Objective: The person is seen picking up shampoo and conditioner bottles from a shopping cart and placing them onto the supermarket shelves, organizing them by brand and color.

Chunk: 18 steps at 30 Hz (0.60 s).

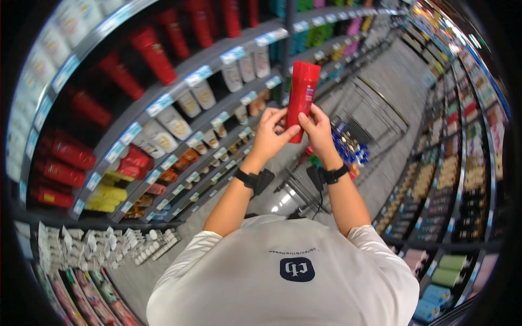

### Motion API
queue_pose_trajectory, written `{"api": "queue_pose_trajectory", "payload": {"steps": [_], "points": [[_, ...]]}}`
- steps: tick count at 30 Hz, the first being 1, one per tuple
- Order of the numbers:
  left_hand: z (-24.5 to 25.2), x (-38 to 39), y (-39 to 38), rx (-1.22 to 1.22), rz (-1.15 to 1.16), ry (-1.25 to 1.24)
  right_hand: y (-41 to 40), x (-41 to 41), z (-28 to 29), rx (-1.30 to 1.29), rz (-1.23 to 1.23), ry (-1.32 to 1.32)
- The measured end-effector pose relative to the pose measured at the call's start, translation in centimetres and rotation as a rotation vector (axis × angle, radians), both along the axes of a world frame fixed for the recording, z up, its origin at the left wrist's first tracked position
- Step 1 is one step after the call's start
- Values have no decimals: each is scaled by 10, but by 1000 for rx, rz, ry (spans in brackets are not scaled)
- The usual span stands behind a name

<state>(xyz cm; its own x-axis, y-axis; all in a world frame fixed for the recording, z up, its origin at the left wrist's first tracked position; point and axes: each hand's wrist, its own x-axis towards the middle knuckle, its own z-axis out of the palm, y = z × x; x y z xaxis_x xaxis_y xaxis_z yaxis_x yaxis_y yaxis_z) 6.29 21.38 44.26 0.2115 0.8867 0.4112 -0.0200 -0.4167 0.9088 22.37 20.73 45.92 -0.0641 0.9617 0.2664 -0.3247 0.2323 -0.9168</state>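
Note:
A red plastic squeeze bottle (302,89) with a flat crimped top end and small writing on its face is held up before me, slightly tilted. My left hand (270,132) grips its lower left side, thumb across the front. On the lower right side, my right hand (317,126) holds it too, with the thumb on its face. Black straps with small devices circle both wrists. Similar red bottles (153,55) stand on the shelf at the left, above a row of white bottles (173,122).
Beyond my hands stands a wire shopping cart (367,110) holding blue and gold packages (350,146). Stocked shelves with price tags line the left side; another shelf unit (444,163) curves along the right. White packaged goods (89,244) hang at lower left.

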Motion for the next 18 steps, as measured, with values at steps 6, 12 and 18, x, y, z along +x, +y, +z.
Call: {"api": "queue_pose_trajectory", "payload": {"steps": [6,12,18], "points": [[2,-106,-23,-24,117,-75,8,-110,0,54,129,13],[8,-188,-41,18,325,-17,18,-197,5,81,360,10],[8,-230,-43,120,572,43,47,-251,11,339,418,-99]]}}
